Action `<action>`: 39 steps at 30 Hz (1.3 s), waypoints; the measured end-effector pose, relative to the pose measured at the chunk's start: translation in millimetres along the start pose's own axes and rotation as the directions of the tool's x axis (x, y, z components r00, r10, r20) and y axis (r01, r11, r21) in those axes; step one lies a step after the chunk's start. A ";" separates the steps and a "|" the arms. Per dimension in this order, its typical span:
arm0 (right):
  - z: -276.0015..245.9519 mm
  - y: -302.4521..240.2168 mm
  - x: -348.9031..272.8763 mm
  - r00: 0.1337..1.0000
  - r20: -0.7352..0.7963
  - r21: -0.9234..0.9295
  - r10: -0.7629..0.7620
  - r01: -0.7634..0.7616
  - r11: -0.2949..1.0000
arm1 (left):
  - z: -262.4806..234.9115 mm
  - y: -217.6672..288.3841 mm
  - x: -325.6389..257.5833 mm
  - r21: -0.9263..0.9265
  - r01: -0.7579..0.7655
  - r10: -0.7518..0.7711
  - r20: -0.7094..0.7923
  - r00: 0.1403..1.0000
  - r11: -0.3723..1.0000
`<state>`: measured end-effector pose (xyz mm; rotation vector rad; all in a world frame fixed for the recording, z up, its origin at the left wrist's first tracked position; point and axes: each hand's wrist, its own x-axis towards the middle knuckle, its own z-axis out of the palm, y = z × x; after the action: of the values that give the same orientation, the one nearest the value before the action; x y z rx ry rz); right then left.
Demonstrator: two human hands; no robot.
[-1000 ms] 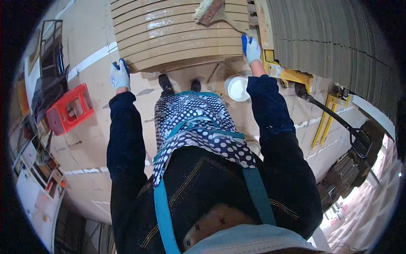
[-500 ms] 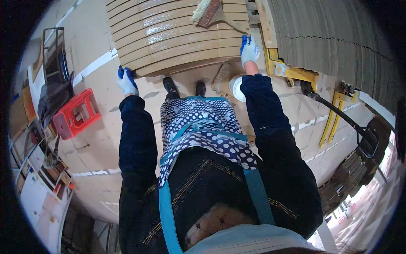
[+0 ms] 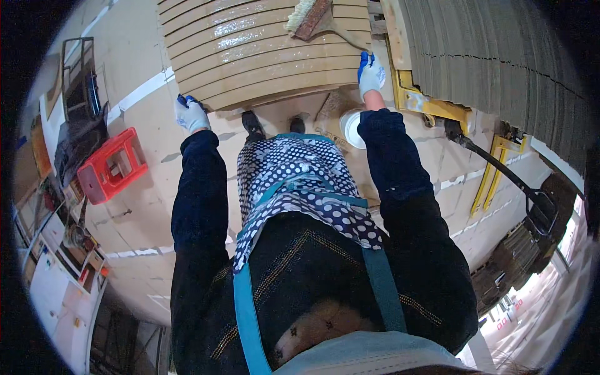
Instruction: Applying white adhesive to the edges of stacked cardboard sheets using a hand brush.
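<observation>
Overlapping brown cardboard sheets, stepped in strips with a wet shine on top, lie in front of me. My left hand, in a white glove with blue fingers, is closed at their near left corner. At the right edge my right hand, gloved alike, has its fingers closed on the sheets' side. A wide brush with pale bristles rests on top. Its handle reaches the right edge, just beyond my right fingertips; whether they touch it I cannot tell.
A white round bucket stands on the floor by my right forearm. To the right are a tall stack of grey-brown sheets, a yellow metal frame and a black-handled pallet truck. A red plastic stool is at left.
My left hand has turned slightly and shifted a little outward at the corner. The sheets' near edge and the brush have shifted very slightly; the right hand stays at the right edge.
</observation>
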<state>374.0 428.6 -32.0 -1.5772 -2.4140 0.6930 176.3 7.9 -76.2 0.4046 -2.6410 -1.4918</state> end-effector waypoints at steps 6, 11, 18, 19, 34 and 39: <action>-1.2 -0.3 7.6 0.998 -0.030 -0.065 -0.063 0.061 0.996 | -7.7 4.6 19.6 -0.246 0.272 -0.235 0.169 0.957 0.930; -32.0 25.8 19.2 0.957 0.248 -0.304 -0.148 0.222 0.926 | -46.6 4.8 32.6 0.367 0.035 -0.123 0.222 0.967 0.930; -45.1 16.3 -3.9 0.892 0.344 -0.422 -0.293 0.426 0.800 | -33.9 -8.1 32.4 0.602 -0.224 -0.151 0.508 0.848 0.767; -53.3 11.9 -1.0 0.863 0.357 -0.469 -0.358 0.497 0.730 | -39.7 -4.3 36.6 0.587 -0.319 -0.097 0.568 0.817 0.744; 11.1 34.1 -20.0 0.999 -0.051 0.321 0.003 0.014 0.947 | -31.2 -4.0 -0.8 -0.357 0.269 -0.159 0.307 0.938 0.895; -1.9 14.9 -13.3 0.990 -0.068 -0.034 -0.125 0.123 0.992 | -22.5 0.8 13.8 0.036 0.188 -0.192 0.209 0.959 0.981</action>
<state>392.6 422.2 -35.9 -1.4223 -2.4569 0.5716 167.3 -14.1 -64.6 0.5436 -2.8493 -1.6565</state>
